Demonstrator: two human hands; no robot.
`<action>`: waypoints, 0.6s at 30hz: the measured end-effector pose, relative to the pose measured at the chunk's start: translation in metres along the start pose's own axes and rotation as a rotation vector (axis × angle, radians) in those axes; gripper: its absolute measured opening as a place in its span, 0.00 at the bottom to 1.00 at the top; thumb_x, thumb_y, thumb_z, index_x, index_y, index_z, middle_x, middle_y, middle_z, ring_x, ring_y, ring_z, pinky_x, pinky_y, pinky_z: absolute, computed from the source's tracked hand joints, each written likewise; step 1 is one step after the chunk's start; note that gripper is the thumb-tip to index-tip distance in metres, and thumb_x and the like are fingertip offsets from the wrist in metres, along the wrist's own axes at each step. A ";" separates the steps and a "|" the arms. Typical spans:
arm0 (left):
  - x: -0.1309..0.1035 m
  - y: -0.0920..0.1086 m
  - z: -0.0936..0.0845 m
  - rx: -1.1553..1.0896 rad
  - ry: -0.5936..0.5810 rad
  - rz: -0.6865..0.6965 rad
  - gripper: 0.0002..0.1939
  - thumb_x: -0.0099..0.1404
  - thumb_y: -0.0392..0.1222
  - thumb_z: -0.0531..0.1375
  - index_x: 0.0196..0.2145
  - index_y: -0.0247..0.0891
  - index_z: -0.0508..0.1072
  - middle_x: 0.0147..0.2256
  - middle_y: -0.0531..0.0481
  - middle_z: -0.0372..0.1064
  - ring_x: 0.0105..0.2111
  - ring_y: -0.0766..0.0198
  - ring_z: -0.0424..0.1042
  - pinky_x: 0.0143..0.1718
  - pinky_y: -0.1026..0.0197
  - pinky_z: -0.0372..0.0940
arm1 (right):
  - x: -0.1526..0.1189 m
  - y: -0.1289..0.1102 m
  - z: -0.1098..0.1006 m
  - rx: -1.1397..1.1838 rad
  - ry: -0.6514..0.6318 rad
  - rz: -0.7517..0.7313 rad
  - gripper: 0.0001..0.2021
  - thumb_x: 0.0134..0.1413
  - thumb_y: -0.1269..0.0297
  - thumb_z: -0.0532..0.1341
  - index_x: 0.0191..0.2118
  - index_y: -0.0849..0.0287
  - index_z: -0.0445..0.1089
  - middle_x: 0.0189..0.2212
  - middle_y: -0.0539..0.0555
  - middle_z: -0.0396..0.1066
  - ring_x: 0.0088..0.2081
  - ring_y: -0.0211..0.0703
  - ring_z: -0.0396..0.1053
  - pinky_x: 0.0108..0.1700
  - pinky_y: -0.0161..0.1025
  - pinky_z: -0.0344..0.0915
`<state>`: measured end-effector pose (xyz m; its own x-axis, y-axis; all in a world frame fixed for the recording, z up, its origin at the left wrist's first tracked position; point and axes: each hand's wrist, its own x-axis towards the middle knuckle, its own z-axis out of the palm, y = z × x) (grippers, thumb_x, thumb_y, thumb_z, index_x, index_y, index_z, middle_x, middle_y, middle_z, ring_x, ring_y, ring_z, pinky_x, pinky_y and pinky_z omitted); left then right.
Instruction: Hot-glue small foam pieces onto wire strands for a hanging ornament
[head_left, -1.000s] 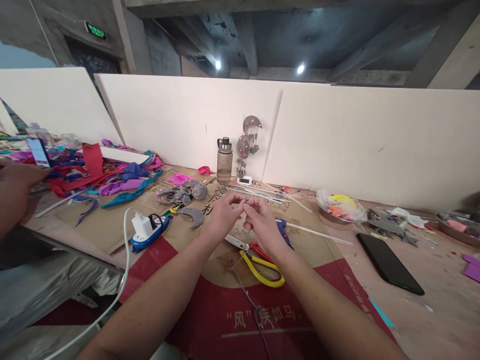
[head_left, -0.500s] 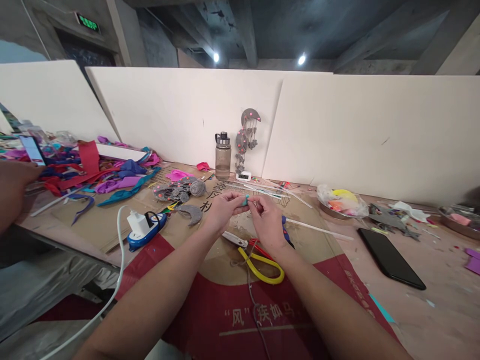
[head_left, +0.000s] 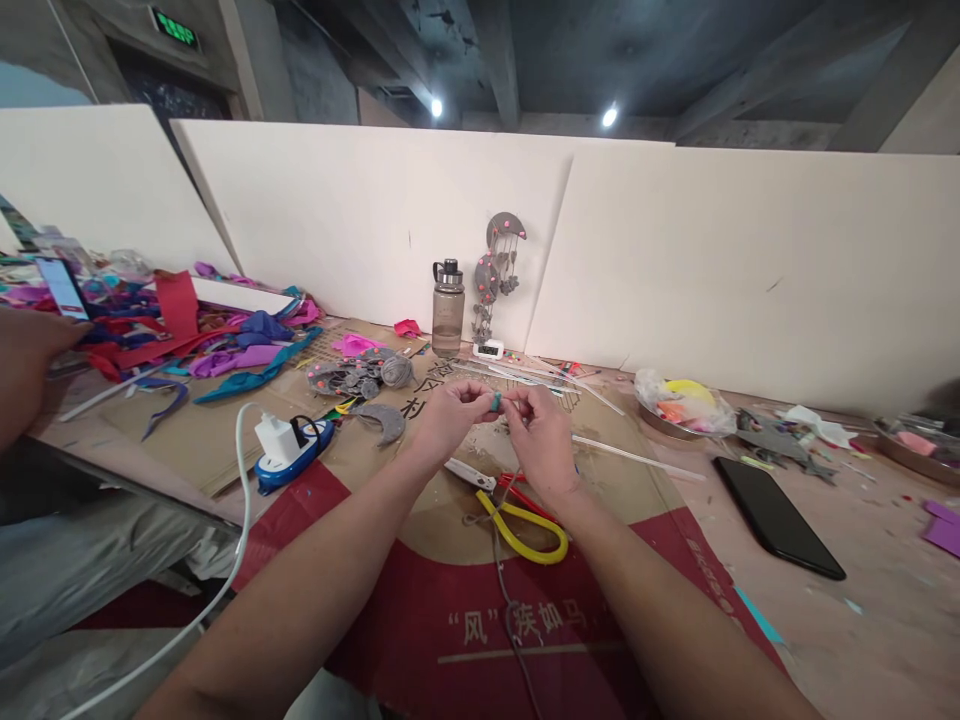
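Over the middle of the cardboard, my left hand [head_left: 454, 418] pinches a small teal piece [head_left: 496, 401], too small to name its kind. My right hand [head_left: 541, 440] is closed too, its thumb and fingertips at the other side of the same piece. A strand of grey yarn [head_left: 498, 560] runs up from the front edge towards my right hand; its upper end is hidden. Below my hands lie scissors [head_left: 551, 553] with yellow and red handles. A grey felt crescent [head_left: 387, 420] lies left of my left hand.
A grey hanging ornament [head_left: 487, 275] stands against the white board beside a water bottle [head_left: 448, 315]. A blue power strip [head_left: 289, 462] with a white cable is at left, a black phone [head_left: 778, 518] at right. Another person's hand [head_left: 37, 345] is near colourful fabric scraps [head_left: 225, 345].
Both hands stay together and the teal piece turns slightly between my fingertips. My right fingers shift a little outward. The view has moved slightly.
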<state>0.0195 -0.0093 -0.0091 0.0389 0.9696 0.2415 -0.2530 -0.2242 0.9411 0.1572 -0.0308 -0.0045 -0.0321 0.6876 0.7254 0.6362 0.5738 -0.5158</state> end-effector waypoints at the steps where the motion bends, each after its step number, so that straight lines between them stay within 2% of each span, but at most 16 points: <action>1: 0.000 -0.001 0.000 0.020 -0.009 0.012 0.11 0.50 0.44 0.67 0.24 0.33 0.73 0.25 0.54 0.68 0.26 0.71 0.69 0.39 0.59 0.73 | 0.000 0.000 -0.001 0.006 0.000 0.003 0.04 0.57 0.67 0.56 0.34 0.58 0.68 0.29 0.51 0.67 0.31 0.40 0.62 0.35 0.38 0.58; 10: 0.001 -0.003 -0.003 0.156 -0.038 0.055 0.12 0.52 0.47 0.65 0.25 0.33 0.74 0.25 0.53 0.69 0.26 0.70 0.69 0.37 0.61 0.72 | 0.001 0.002 0.000 0.010 0.004 -0.011 0.04 0.57 0.68 0.56 0.33 0.58 0.68 0.30 0.51 0.67 0.31 0.40 0.62 0.35 0.38 0.58; 18: 0.003 -0.004 -0.004 0.195 -0.047 0.070 0.11 0.52 0.45 0.65 0.24 0.34 0.71 0.23 0.54 0.67 0.25 0.69 0.69 0.35 0.61 0.72 | 0.003 0.004 -0.001 0.020 -0.023 0.042 0.04 0.57 0.68 0.57 0.33 0.57 0.68 0.29 0.51 0.67 0.30 0.40 0.61 0.34 0.38 0.57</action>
<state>0.0166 -0.0054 -0.0136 0.0739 0.9464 0.3143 -0.0649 -0.3100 0.9485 0.1603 -0.0269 -0.0038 -0.0239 0.7212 0.6923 0.6219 0.5529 -0.5546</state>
